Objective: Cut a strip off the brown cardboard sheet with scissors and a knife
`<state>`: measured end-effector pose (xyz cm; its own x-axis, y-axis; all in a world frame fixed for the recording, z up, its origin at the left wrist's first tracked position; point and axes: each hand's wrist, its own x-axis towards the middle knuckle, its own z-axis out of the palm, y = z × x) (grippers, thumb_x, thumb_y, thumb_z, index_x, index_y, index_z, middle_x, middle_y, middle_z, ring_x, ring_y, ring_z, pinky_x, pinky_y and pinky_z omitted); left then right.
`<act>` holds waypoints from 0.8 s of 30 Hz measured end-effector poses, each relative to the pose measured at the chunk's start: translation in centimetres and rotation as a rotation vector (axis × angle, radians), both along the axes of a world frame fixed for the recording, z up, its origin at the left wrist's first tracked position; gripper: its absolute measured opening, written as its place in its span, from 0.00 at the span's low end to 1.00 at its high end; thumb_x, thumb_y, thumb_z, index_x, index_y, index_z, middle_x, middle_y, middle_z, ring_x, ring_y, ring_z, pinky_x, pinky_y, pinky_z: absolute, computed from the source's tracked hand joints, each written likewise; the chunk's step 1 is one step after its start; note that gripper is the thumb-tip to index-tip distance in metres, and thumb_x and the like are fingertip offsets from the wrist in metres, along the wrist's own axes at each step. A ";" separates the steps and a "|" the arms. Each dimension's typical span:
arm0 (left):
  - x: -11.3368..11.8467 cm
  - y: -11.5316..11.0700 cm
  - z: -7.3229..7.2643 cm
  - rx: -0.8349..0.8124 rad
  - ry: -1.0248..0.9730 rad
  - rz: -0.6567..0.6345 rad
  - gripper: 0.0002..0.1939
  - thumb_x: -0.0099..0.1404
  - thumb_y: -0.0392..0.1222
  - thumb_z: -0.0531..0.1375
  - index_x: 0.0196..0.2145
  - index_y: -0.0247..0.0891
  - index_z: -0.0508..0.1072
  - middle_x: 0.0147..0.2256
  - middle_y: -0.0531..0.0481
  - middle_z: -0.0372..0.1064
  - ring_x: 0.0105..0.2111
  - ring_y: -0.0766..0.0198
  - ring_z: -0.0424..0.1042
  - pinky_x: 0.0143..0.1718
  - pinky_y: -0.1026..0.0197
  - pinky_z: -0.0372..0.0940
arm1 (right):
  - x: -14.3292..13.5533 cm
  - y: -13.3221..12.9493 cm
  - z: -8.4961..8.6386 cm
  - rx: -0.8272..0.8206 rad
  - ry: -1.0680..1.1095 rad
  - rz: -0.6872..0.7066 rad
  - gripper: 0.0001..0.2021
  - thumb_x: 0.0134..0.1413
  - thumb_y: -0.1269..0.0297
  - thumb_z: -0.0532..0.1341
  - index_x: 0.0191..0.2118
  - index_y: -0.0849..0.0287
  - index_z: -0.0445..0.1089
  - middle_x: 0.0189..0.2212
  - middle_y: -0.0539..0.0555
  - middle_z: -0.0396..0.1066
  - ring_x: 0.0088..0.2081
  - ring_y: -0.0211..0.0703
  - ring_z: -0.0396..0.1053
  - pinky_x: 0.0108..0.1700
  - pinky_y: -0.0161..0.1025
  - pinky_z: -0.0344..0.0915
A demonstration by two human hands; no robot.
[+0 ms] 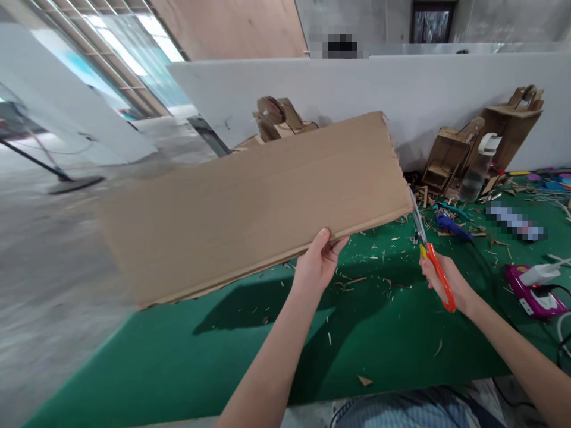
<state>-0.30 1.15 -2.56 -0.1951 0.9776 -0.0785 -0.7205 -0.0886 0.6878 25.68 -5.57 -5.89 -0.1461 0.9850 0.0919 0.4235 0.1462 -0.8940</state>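
Here the left hand [316, 261] pinches a cardboard sheet [263, 208], the right hand [455, 286] gripping scissors [432, 254]

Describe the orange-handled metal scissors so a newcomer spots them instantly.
Find the green tabletop, then the long brown cardboard panel held up off it. At the panel's right end, by its lower corner, are the orange-handled metal scissors, in the person's right-hand grip. Their bright orange handle sets them apart from the dark-blue tool lying on the tabletop nearby.
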 end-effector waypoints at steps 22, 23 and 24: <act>1.8 -0.5 1.8 0.072 -0.013 0.058 0.07 0.50 0.33 0.67 0.26 0.38 0.73 0.29 0.55 0.75 0.34 0.65 0.76 0.38 0.64 0.72 | -2.0 -0.7 0.8 -0.036 -0.028 0.176 0.24 0.55 0.43 0.54 0.47 0.58 0.63 0.42 0.59 0.68 0.42 0.48 0.68 0.41 0.43 0.66; 1.8 -0.5 1.8 0.062 -0.013 0.063 0.07 0.50 0.32 0.67 0.25 0.38 0.73 0.28 0.54 0.75 0.34 0.65 0.76 0.37 0.65 0.72 | -2.1 -0.7 0.8 -0.036 -0.022 0.177 0.24 0.55 0.43 0.54 0.47 0.58 0.63 0.42 0.59 0.67 0.42 0.48 0.68 0.41 0.43 0.66; 1.7 -0.5 1.8 0.055 -0.011 0.067 0.07 0.49 0.32 0.67 0.25 0.38 0.73 0.28 0.54 0.75 0.33 0.65 0.75 0.36 0.65 0.72 | -2.1 -0.7 0.7 -0.038 -0.014 0.181 0.24 0.55 0.43 0.54 0.47 0.59 0.63 0.43 0.60 0.67 0.42 0.48 0.68 0.41 0.43 0.66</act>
